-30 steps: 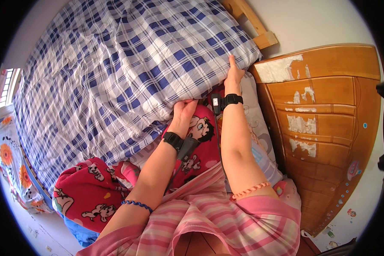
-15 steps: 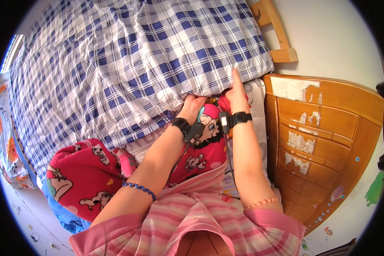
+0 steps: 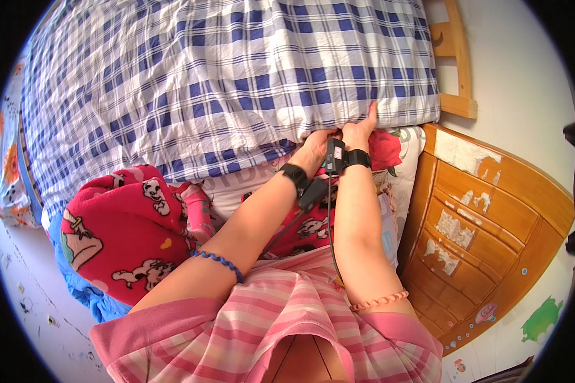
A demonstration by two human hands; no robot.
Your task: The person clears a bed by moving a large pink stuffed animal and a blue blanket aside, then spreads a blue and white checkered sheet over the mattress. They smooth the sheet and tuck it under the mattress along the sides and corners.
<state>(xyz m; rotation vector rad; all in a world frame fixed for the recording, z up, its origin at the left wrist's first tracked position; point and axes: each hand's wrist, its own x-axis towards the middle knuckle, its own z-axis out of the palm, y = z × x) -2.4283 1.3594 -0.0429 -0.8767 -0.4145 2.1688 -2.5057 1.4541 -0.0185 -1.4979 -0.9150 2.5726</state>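
Note:
A blue-and-white checked sheet (image 3: 236,83) covers the mattress ahead of me, its near edge hanging at my hands. My left hand (image 3: 316,145) is at this edge, closed on the cloth, with most of its fingers out of sight. Close on its right, my right hand (image 3: 358,133) has its thumb up over the sheet and its other fingers tucked out of sight under the edge. Beneath my wrists lies a red patterned blanket (image 3: 313,225), partly hidden by my forearms. A red flower print (image 3: 386,150) shows right of my right wrist.
A wooden headboard-like panel (image 3: 485,210) with peeled patches stands at the right. Beyond it is a wooden rail (image 3: 464,64) by the wall. Bunched red fleece (image 3: 124,236) lies at the left over blue cloth (image 3: 76,274). Flowered fabric (image 3: 9,172) hangs at the far left.
My left hand has moved right and come close beside my right hand at the sheet's edge. The bed appears shifted within the view, and more of the red flower print shows.

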